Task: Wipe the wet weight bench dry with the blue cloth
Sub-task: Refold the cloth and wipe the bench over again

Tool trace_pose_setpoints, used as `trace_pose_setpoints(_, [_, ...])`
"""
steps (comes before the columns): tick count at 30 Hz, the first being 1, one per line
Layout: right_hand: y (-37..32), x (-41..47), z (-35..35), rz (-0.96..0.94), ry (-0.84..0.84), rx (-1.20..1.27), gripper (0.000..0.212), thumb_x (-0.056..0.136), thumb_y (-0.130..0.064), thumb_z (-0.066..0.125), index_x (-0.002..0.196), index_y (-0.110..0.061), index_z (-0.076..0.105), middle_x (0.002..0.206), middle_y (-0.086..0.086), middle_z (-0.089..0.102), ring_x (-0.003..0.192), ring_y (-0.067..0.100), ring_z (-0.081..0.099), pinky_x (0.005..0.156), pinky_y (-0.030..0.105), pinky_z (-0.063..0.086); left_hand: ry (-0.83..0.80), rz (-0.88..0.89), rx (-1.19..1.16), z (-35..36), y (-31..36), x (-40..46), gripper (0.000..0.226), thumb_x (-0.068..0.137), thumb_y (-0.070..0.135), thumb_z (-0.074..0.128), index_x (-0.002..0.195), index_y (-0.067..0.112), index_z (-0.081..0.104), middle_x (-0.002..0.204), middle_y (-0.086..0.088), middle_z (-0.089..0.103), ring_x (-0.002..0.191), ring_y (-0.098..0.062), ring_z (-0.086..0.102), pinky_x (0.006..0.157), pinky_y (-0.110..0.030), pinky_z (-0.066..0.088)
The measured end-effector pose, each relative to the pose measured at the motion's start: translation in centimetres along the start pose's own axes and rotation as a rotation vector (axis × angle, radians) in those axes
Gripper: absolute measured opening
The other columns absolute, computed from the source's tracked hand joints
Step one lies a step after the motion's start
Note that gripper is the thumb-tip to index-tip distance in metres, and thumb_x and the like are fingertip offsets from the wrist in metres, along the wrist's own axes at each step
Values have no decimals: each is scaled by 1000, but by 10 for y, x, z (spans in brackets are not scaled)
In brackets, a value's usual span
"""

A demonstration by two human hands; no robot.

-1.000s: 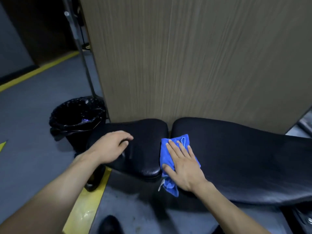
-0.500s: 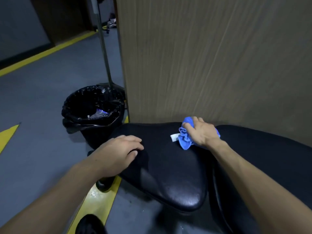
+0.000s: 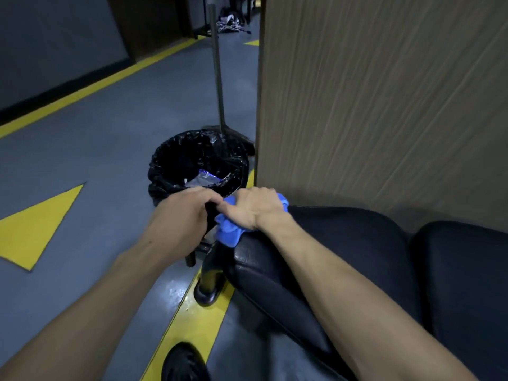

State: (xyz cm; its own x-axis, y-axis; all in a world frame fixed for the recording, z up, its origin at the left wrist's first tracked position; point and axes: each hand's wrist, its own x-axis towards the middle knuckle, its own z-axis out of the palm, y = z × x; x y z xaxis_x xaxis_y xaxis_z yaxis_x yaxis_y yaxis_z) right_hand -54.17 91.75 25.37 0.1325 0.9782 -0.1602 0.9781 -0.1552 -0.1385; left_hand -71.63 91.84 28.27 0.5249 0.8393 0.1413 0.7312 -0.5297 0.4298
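- The right hand [image 3: 253, 210] clutched the bunched cloth [image 3: 228, 233] at the end of the bench [image 3: 343, 243], fingers curled over it and hiding most of the fabric.
- The left hand [image 3: 182, 213] sat just beside it, fingers bent downward at the bench's end; whether they gripped the cloth, the frame or nothing, I could not tell.
- The bench's far side was cut off by the edge of view.
- A lined bin [image 3: 198, 163] stood behind the hands, its near rim hidden.

1 blue cloth [image 3: 226, 234], 2 bench pads [image 3: 330, 257], 1 bin [image 3: 176, 171], 2 hands [image 3: 255, 210].
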Motion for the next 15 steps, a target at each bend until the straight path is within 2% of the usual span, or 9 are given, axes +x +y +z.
trace_pose_setpoints(2, [-10,-7,5,-122,18,-28,57,86,-68,35,108,-26,68,113,8,69,108,32,61,87,44,36,31,-18,-21,3,-3,4,46,80,18,34,105,35,69,114,6,69,103,-28,65,84,-45,53])
trace_pose_setpoints(4, [13,-14,5,-136,39,64,50,89,-66,38,110,-29,64,118,6,67,110,31,60,81,40,36,20,-8,-47,10,-3,4,45,78,20,33,104,38,65,111,8,69,102,-26,65,84,-45,54])
trace_pose_setpoints(6, [58,-19,-1,9,39,159,50,92,-65,38,117,-29,62,126,8,65,114,32,60,80,37,38,4,6,-42,12,0,0,44,81,19,35,106,37,65,113,10,68,102,-24,64,85,-43,54])
trace_pose_setpoints(8, [106,-32,-9,230,8,112,60,93,-66,32,122,-25,64,130,13,64,116,34,60,83,38,39,-6,13,-39,9,3,-5,44,85,17,36,111,35,66,115,10,67,102,-23,63,84,-42,54])
trace_pose_setpoints(11, [133,-50,-13,378,4,57,63,87,-64,23,114,-26,66,123,10,67,109,32,60,83,38,37,12,28,-39,0,9,-15,50,81,20,32,114,33,67,117,9,67,102,-23,63,84,-43,54])
trace_pose_setpoints(13, [113,-56,-9,342,50,48,68,79,-63,18,114,-27,64,123,8,66,112,31,59,93,42,36,21,26,-58,-3,11,-25,53,78,21,30,115,33,67,117,11,66,101,-22,64,84,-43,54])
trace_pose_setpoints(15, [74,-63,0,225,108,46,75,77,-66,18,130,-30,56,138,4,57,126,30,51,109,47,28,54,29,-82,-5,13,-37,53,79,19,30,114,31,67,117,11,66,101,-22,64,84,-43,54])
